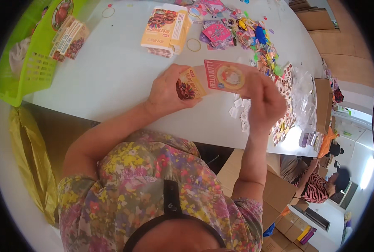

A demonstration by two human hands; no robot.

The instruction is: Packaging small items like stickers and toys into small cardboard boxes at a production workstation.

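White table (111, 77); one green basket (15, 93) far left, pale stuff inside; left fingers (175, 71) curled around one yellow box (195, 83), near middle; right fingers (260, 86) pinching one pink card (225, 76) at box's right; box contents hidden.

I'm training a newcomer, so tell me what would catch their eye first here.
The bright green basket stands out at the picture's upper left. In the middle, the left hand holds a small yellow box and the right hand holds a pink card beside it. Beyond them, colourful trinkets lie heaped toward the right of the table.
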